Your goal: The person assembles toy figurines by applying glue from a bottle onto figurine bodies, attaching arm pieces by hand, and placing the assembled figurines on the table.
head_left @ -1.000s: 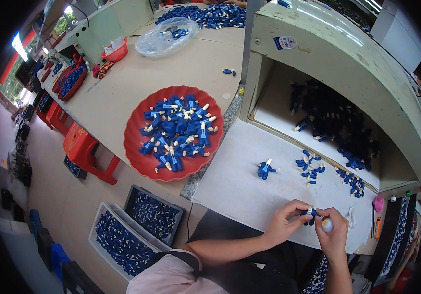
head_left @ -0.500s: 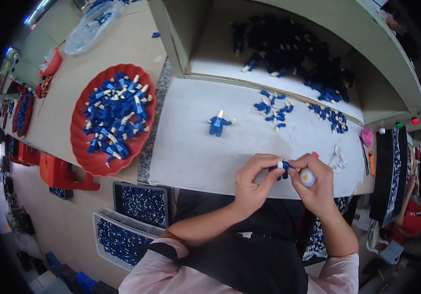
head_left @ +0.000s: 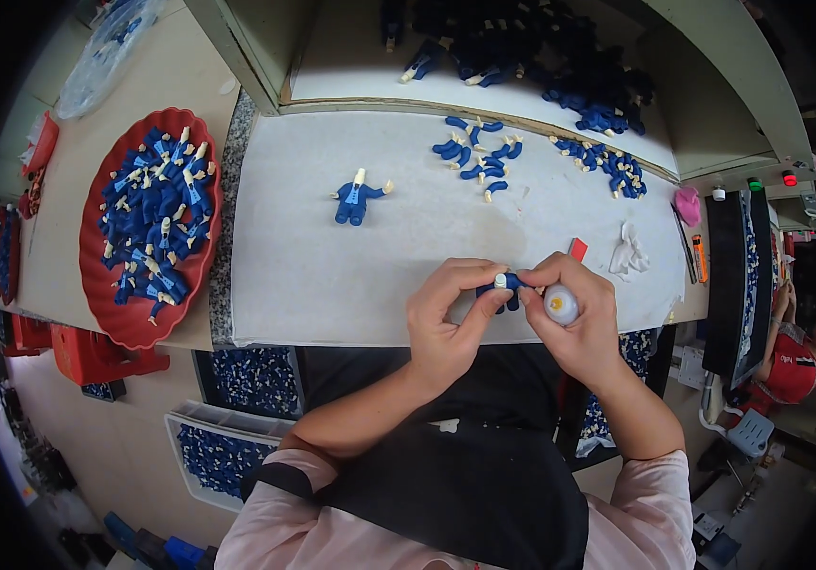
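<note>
My left hand (head_left: 450,310) is closed around a small blue doll figure (head_left: 511,282) with a cream neck piece, just above the near edge of the white work surface. With thumb and forefinger, my right hand (head_left: 577,312) pinches the figure's arm at its side. A whitish bottle (head_left: 561,305) with a yellow mark is tucked in the same right palm, its end facing up. Farther left lies a headless blue doll figure (head_left: 352,198), arms spread. Loose blue doll arms (head_left: 477,152) are scattered beyond my hands, and another pile of arms (head_left: 607,163) sits to their right.
A red scalloped tray (head_left: 94,271) heaped with figures stands at left. A shelf (head_left: 360,87) holds more figures at the back. A crumpled tissue (head_left: 629,252), an orange cutter (head_left: 701,258) and a pink lump (head_left: 687,206) lie right. A crate (head_left: 185,413) stands below; a co-worker (head_left: 793,361) is far right.
My view has shifted, so the bench things appear farther left and higher. Both hands stay together on the doll figure, with the bottle still in my right palm.
</note>
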Available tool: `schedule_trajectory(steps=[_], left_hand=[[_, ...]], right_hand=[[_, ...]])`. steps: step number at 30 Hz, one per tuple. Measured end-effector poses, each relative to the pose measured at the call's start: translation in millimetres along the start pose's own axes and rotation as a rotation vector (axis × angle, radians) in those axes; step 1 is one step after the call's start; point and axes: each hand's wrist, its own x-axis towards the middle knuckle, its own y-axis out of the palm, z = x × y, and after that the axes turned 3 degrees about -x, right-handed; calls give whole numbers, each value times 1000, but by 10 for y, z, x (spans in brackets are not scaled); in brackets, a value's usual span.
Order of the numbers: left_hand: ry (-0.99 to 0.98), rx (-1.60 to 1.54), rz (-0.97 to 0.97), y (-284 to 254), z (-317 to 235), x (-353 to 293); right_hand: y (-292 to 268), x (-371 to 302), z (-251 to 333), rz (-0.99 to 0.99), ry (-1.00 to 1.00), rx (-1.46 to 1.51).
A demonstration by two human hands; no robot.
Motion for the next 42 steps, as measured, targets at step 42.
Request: schedule_trajectory(steps=[42], left_hand=[[-29, 956, 336, -455, -429, 751]], right_hand=[[42, -388, -349, -520, -158, -31]])
